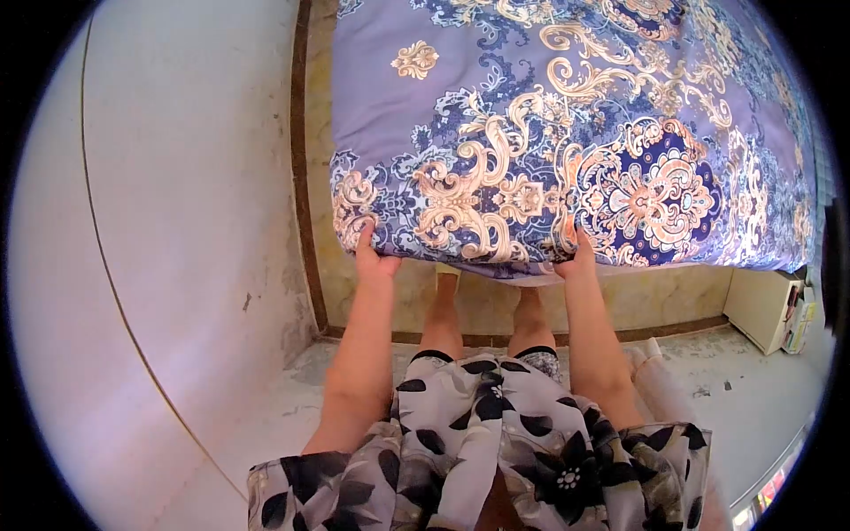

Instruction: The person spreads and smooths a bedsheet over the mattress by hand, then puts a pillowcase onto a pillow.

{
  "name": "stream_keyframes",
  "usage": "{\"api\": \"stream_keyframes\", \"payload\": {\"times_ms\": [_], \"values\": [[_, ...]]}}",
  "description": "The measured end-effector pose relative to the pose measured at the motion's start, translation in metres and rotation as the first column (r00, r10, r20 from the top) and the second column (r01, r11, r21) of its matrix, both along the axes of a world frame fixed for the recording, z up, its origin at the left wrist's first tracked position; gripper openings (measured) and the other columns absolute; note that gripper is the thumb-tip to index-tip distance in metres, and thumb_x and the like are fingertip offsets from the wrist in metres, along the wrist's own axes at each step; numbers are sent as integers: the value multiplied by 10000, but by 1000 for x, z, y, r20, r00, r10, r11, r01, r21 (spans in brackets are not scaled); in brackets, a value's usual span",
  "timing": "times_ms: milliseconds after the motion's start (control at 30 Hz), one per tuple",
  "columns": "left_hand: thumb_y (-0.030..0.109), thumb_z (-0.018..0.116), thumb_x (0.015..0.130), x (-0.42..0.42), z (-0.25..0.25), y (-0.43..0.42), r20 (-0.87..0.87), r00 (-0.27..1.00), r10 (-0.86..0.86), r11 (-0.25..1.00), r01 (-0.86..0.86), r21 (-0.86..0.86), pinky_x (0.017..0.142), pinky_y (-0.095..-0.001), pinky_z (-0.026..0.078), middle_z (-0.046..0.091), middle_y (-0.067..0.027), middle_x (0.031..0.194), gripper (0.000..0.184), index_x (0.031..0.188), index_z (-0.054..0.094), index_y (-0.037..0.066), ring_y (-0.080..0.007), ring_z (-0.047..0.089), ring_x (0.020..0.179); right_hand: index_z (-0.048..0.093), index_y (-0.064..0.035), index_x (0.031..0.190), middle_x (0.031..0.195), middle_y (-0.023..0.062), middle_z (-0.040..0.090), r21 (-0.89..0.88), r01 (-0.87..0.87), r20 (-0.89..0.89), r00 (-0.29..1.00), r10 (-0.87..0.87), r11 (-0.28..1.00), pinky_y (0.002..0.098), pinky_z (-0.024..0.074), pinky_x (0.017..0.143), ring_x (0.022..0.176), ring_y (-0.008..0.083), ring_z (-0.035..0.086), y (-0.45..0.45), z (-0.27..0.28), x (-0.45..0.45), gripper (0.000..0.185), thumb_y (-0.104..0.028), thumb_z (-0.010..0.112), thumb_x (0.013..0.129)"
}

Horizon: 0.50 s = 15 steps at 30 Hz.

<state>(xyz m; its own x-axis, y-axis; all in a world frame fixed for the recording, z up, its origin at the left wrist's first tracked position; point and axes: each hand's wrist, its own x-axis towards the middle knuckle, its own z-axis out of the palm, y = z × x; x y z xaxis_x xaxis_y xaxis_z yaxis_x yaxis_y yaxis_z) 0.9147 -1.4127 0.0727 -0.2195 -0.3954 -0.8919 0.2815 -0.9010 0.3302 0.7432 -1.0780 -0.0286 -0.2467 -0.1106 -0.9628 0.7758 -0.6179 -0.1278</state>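
A purple-blue quilt (496, 190) with cream scrolls and orange medallions lies spread over the bed in front of me. My left hand (375, 260) grips its near edge close to the left corner, thumb on top and fingers hidden underneath. Farther right along that same edge, my right hand (576, 257) is closed on it too, its thumb over the patterned fabric and its fingers tucked below. Both arms reach straight forward. Between the hands the edge sags slightly, with a strip of paler cloth showing beneath it.
A pale wall (195, 177) with a thin cable rises on the left. Yellowish marble-look floor tiles (664, 301) with a dark brown border surround the bed. At the right stands a small cream cabinet (760, 305) with items beside it. My legs are close to the bed's edge.
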Motion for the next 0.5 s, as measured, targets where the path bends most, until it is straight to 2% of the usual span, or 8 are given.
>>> {"api": "stream_keyframes", "payload": {"times_ms": [67,100,200,233,333,367,467,500], "values": [[257,587,864,-4,7,7,-149,989,23,995,-37,-91,981,-536,371,503,-148,1271,466,1253,472,29,-336,484,1155,527,-75,1203,1247,126,534,-46,-18,-64,998,15,999,510,384,975,1135,319,506,-7,43,-9,481,-455,494,912],[221,580,857,-7,18,11,-187,982,-3,990,-24,-138,986,-498,387,528,-155,1235,448,1232,477,-1,-324,500,1140,511,-86,1236,1278,131,509,68,30,-25,999,-28,997,513,343,1007,1161,319,483,-18,63,-15,503,-470,478,913],[190,595,834,3,9,8,-412,902,-126,964,14,-264,980,-509,389,550,-152,1205,439,1216,489,2,-327,513,1122,501,-103,1261,1315,129,482,-64,131,-123,983,-138,989,520,311,1030,1188,311,463,-1,40,-14,526,-490,474,905],[152,598,814,2,12,2,-407,902,-140,958,20,-286,987,-506,386,544,-149,1211,450,1223,482,5,-325,510,1126,498,-85,1265,1316,136,486,-168,129,-204,965,-162,977,528,311,1030,1191,317,463,4,35,-13,500,-431,490,905],[39,605,753,9,6,-8,-404,893,-197,925,33,-378,1009,-497,377,527,-141,1231,513,1245,460,15,-322,501,1135,508,-22,1227,1256,149,535,-334,64,-353,917,-188,940,505,341,1025,1143,327,506,22,18,-14,428,-289,498,893],[-7,598,732,11,-1,-11,-433,887,-164,945,15,-328,1021,-487,368,519,-137,1239,540,1251,455,18,-318,494,1145,522,17,1190,1234,167,547,-296,118,-394,889,-234,948,483,364,1015,1127,321,521,24,12,-17,395,-217,489,873],[-14,600,729,14,-5,-13,-445,858,-256,893,33,-450,1029,-484,361,510,-135,1252,555,1262,449,19,-315,487,1158,544,33,1148,1202,171,569,-405,68,-536,790,-297,912,457,390,1002,1111,310,537,32,3,-21,360,-172,497,856],[-16,601,729,18,-17,-17,-473,841,-261,893,24,-450,1034,-486,354,515,-136,1247,560,1266,445,19,-314,483,1166,558,40,1120,1174,162,588,-384,136,-535,773,-340,913,448,403,993,1094,305,548,36,-4,-25,344,-134,519,826]]}}
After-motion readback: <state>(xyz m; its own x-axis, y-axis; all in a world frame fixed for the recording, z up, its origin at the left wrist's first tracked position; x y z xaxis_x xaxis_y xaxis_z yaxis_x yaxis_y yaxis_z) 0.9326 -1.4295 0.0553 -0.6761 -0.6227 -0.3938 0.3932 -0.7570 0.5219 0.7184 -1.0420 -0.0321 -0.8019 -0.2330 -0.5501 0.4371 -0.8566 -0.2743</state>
